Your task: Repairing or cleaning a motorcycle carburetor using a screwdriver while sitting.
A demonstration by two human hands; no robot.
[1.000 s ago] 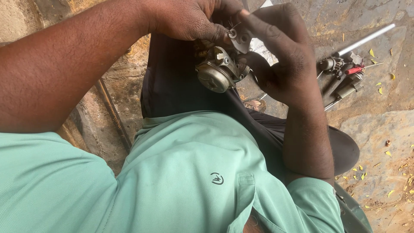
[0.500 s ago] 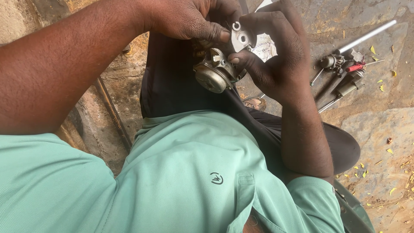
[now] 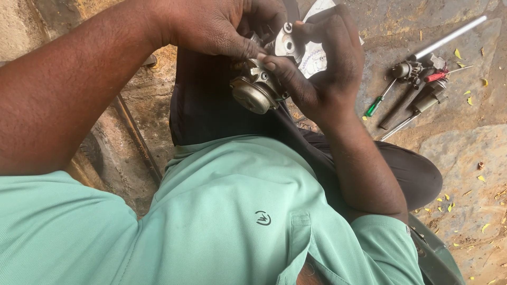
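The small flat silver metal plate with a round hole (image 3: 288, 43), earlier pressed against the grimy round-capped metal carburettor body (image 3: 257, 87), now stands lifted clear above it, pinched at the right hand (image 3: 322, 68) fingertips beside the left hand (image 3: 222, 29)

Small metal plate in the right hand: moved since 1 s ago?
Yes. The metal plate has lifted up and away from the carburetor body, and now sits higher in the right hand.
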